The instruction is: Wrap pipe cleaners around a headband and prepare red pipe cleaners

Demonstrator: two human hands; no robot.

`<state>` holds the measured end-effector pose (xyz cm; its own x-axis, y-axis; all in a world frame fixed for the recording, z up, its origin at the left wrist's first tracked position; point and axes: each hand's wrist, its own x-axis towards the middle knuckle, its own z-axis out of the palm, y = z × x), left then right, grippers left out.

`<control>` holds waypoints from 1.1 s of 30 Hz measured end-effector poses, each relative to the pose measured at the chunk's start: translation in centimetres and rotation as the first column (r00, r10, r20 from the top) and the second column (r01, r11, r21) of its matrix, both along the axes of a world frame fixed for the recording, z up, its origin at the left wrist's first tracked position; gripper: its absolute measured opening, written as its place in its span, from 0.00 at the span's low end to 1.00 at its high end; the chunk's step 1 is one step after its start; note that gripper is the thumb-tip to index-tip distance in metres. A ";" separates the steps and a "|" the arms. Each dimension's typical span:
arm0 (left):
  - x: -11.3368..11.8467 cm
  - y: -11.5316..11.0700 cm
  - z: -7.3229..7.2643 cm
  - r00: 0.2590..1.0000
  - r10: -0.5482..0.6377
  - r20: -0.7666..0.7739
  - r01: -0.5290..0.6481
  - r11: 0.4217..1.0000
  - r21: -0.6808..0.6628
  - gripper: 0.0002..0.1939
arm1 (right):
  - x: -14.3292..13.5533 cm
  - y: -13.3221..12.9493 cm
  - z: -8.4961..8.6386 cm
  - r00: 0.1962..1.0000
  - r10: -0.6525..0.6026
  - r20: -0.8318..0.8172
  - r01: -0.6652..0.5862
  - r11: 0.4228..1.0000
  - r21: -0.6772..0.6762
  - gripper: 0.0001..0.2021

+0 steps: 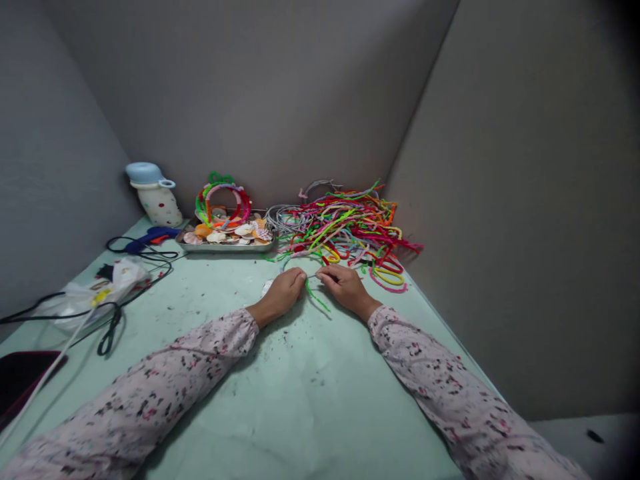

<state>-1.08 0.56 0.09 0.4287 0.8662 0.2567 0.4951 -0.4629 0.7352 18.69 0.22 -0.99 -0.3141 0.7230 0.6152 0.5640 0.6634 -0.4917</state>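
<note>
Both of my hands are over the middle of the table, a small gap between them. My left hand (286,291) is closed in a pinch on a thin grey wire, and a green pipe cleaner (319,301) hangs from its fingertips down to the right. In my right hand (346,285) the fingers are also pinched on the wire, which spans the gap. Part of the wire curves up behind the hands; its full shape is hidden. Just beyond lies a large tangled pile of colourful pipe cleaners (345,223).
A metal tray (225,248) of seashells stands at the back, with pipe-cleaner-wrapped hoops (199,208) on it. Left of it is a blue-lidded bottle (156,200). Black cables, a blue tool (145,241) and a plastic bag (123,277) lie at left. Walls enclose the table.
</note>
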 end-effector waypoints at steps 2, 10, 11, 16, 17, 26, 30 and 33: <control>0.0 0.1 -0.1 1.000 -0.006 0.001 0.006 1.000 -0.005 0.18 | 0.0 0.0 0.0 1.000 0.006 0.000 -0.006 1.000 0.001 0.07; -0.1 0.1 -0.2 0.999 -0.024 0.029 0.025 1.000 -0.010 0.18 | 0.0 -0.1 0.1 1.000 0.009 -0.007 -0.009 1.000 -0.017 0.08; -0.1 0.0 -0.2 0.999 -0.026 0.029 0.026 1.000 -0.011 0.18 | 0.0 -0.1 0.1 1.000 0.011 -0.007 -0.011 1.000 -0.021 0.08; -0.2 -0.1 0.0 0.999 -0.029 0.042 0.030 0.999 -0.017 0.19 | 0.0 0.0 0.1 1.000 0.016 -0.009 -0.017 1.000 -0.023 0.08; -0.2 -0.1 0.0 0.998 -0.029 0.052 0.030 0.999 -0.021 0.19 | 0.0 0.0 0.1 1.000 0.015 -0.012 -0.015 1.000 -0.022 0.08; -0.1 -0.2 -0.1 0.998 -0.010 0.059 0.014 0.998 -0.068 0.06 | 0.0 -0.1 0.2 1.000 -0.011 -0.021 0.010 1.000 -0.025 0.08; 0.1 -0.3 0.1 0.999 0.033 -0.010 -0.033 0.999 0.039 0.06 | 0.0 -0.1 0.2 1.000 -0.011 -0.026 0.010 0.999 -0.031 0.08; 0.2 -0.5 0.2 0.998 0.059 -0.017 -0.057 0.993 0.099 0.07 | 0.0 0.0 0.2 0.999 -0.011 -0.031 0.010 0.999 -0.035 0.08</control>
